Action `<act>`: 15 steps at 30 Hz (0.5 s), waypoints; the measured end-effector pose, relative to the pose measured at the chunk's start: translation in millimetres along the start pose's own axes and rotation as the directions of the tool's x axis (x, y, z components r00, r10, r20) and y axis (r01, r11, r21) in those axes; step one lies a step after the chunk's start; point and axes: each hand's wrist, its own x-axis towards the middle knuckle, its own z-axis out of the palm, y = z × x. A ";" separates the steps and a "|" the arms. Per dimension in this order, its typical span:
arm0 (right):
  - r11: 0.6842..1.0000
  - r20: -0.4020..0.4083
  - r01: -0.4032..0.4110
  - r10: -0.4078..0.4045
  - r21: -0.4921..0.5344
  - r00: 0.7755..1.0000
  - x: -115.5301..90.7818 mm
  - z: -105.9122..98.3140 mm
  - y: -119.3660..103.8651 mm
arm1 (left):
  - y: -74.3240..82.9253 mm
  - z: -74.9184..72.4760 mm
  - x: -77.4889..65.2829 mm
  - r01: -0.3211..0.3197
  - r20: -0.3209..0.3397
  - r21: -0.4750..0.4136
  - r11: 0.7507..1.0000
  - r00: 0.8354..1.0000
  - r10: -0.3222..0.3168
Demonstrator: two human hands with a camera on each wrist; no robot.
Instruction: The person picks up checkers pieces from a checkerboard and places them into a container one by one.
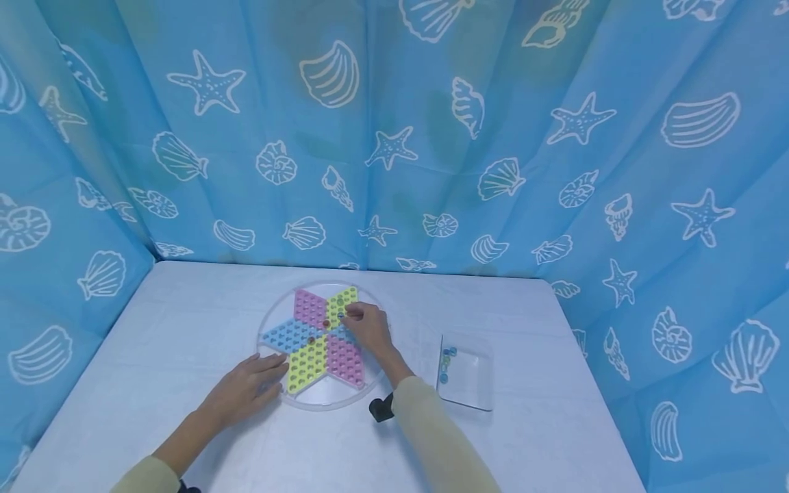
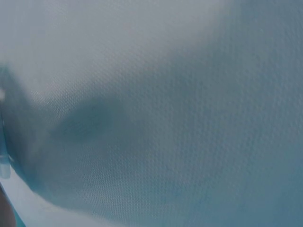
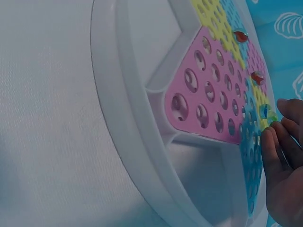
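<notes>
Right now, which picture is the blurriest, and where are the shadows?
Left wrist view: blurriest and dim, mostly pale cloth with a broad, soft-edged shadow across it; head view: brightest, with a soft shadow beside the left forearm; right wrist view: rather dim too, but the holes in the game board's nearest pink section look fairly clear.

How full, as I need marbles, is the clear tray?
Nearly empty: the clear tray holds just a few marbles along one side.
</notes>
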 end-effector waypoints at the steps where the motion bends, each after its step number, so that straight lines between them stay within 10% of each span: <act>1: 1.000 0.008 -0.007 0.007 -0.003 1.000 0.6 1.2 0.7 | -0.1 0.2 0.1 -0.001 -0.001 -0.001 1.000 1.000 0.001; 15: 0.997 0.035 -0.038 0.041 -0.072 0.999 1.7 9.9 -7.0 | 0.5 -1.9 0.0 0.016 0.029 -0.004 1.000 0.999 -0.016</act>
